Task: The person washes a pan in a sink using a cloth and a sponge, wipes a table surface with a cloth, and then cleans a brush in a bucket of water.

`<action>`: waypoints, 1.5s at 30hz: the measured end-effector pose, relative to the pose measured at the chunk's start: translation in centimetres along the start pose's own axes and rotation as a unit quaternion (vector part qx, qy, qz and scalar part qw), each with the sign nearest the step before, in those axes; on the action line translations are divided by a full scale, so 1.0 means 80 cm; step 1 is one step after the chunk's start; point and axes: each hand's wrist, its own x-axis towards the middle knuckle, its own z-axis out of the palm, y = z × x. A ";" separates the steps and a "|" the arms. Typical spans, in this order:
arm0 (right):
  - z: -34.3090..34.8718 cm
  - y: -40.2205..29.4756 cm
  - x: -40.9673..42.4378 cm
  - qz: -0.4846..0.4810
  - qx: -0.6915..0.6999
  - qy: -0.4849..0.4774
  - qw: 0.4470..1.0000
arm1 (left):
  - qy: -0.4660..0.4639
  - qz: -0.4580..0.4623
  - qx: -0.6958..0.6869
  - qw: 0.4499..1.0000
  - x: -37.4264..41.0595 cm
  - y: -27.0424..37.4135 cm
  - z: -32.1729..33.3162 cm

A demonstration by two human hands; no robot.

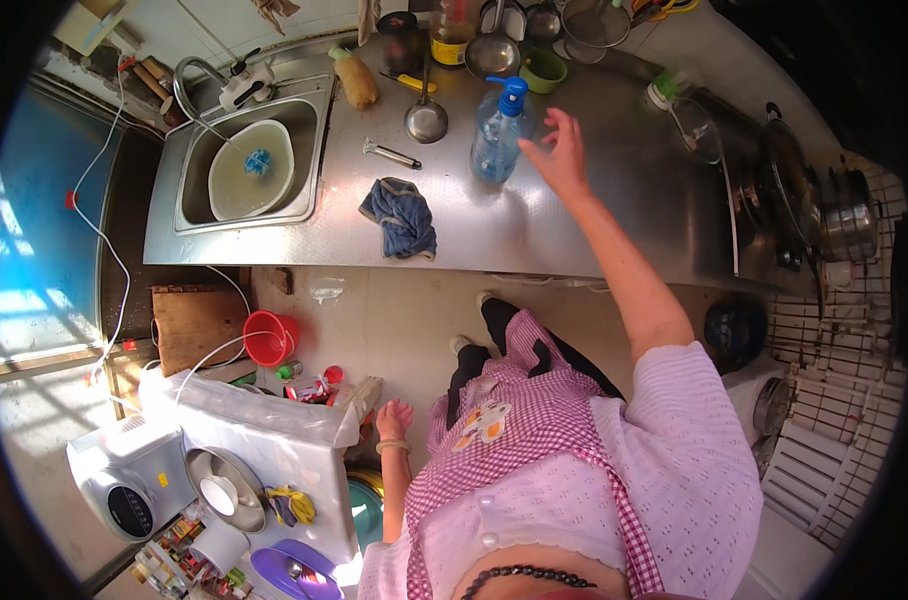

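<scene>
My right hand [560,159] is raised over the steel counter [611,210] with its fingers apart. Its thumb is close to a clear blue pump bottle [491,146]; whether they touch, I cannot tell. Down beside the checked apron hangs my left hand [394,420], empty, its fingers loosely curled. Left of the bottle lie a metal ladle [426,122], a peeler [392,154] and a crumpled blue cloth [399,217]. A pale brown vegetable [356,81] lies near the sink [313,176]. Inside the sink, a white basin [289,157] of cloudy water holds a blue scrubber [257,162].
A faucet [195,71] arches over the basin. Behind the bottle are a green bowl [544,71] and a yellow-handled knife [410,82]. Pans [788,176] stand at the right. At lower left are a plastic-covered table [304,450], a purple bowl [270,559] and a red bucket [259,346].
</scene>
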 end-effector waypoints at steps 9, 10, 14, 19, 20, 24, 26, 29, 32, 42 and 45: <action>0.019 -0.037 0.069 0.022 -0.064 -0.076 0.995 | -0.016 0.029 0.029 0.999 -0.019 0.058 0.043; 0.022 -0.029 0.069 0.006 -0.047 -0.045 0.998 | -0.022 0.019 0.031 0.999 -0.017 0.056 0.042; 0.001 0.001 0.077 0.044 0.035 0.006 0.998 | -0.010 0.014 0.044 0.999 -0.003 0.062 0.045; -0.053 0.033 0.098 0.049 -0.035 0.039 0.997 | -0.016 0.032 0.085 0.996 -0.001 0.105 0.077; -0.064 0.041 0.105 0.049 -0.056 0.048 0.996 | -0.017 0.032 0.091 0.995 0.000 0.116 0.084; -0.099 0.073 0.117 0.054 -0.117 0.053 0.990 | -0.016 0.056 0.133 0.989 0.004 0.157 0.111; -0.110 0.092 0.118 0.068 -0.172 0.045 0.982 | 0.000 0.058 0.136 0.989 0.003 0.179 0.122; -0.125 0.137 0.117 0.095 -0.178 0.089 0.975 | 0.014 0.081 0.152 0.985 0.001 0.203 0.130; -0.137 0.144 0.115 0.120 -0.154 0.092 0.976 | 0.035 0.109 0.124 0.986 0.012 0.220 0.121; -0.107 0.119 -0.017 0.229 0.002 0.049 0.972 | 0.283 0.404 0.370 0.787 0.090 0.343 0.097; -0.033 0.111 -0.063 0.213 0.018 -0.068 0.974 | 0.315 0.397 0.420 0.752 0.114 0.413 0.103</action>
